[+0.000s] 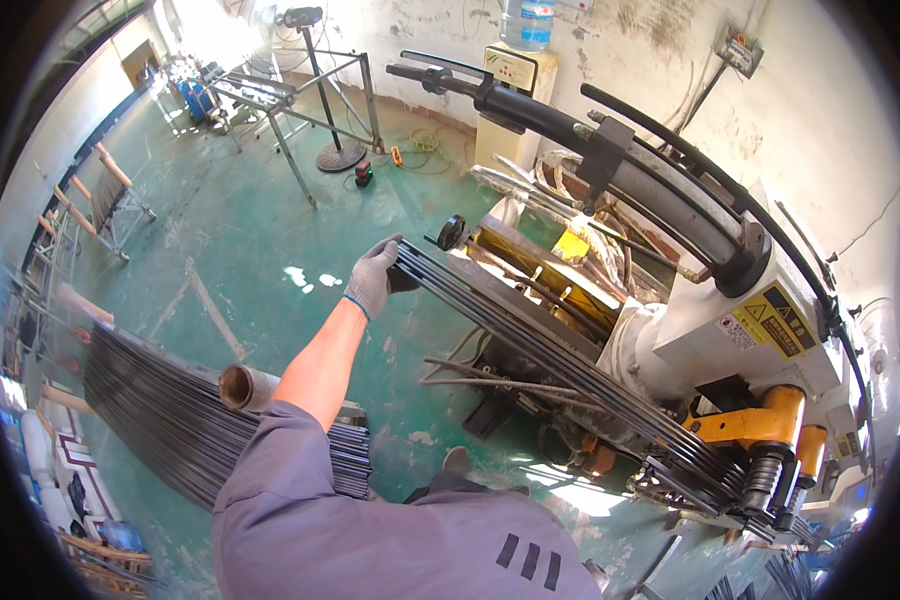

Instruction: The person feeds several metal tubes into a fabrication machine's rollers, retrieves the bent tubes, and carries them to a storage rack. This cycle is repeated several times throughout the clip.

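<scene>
1. I take the bending machine [710, 330] as my landmark: the white and yellow unit with its long black arm standing on the green floor [240, 250].
2. My left hand [375, 275], in a grey glove, is stretched out to the far end of a bundle of thin dark metal rods [530, 340]. Its fingers are curled tight around that end, holding it up off the floor.
3. The bundle runs slantwise from my hand along the front of the machine, and its other end sits in among the rollers [760, 480] at the machine's near corner, under the orange clamp [760, 415].
4. I judge this bundle to be loaded: it is fed into the rollers and steadied. I see no bend in it yet, so the forming itself looks to be still ahead.
5. My right hand is not in the picture, so I cannot tell what its fingers are doing.
6. Left of the machine, well apart from it, a large stack of the same dark rods [170, 420] lies on a rack beside a short pipe [245, 385]. By that stack, much stock looks to be left to work through.
7. I can see no finished bent pieces for certain; some dark shapes at the lower right edge are too cut off to name.
</scene>
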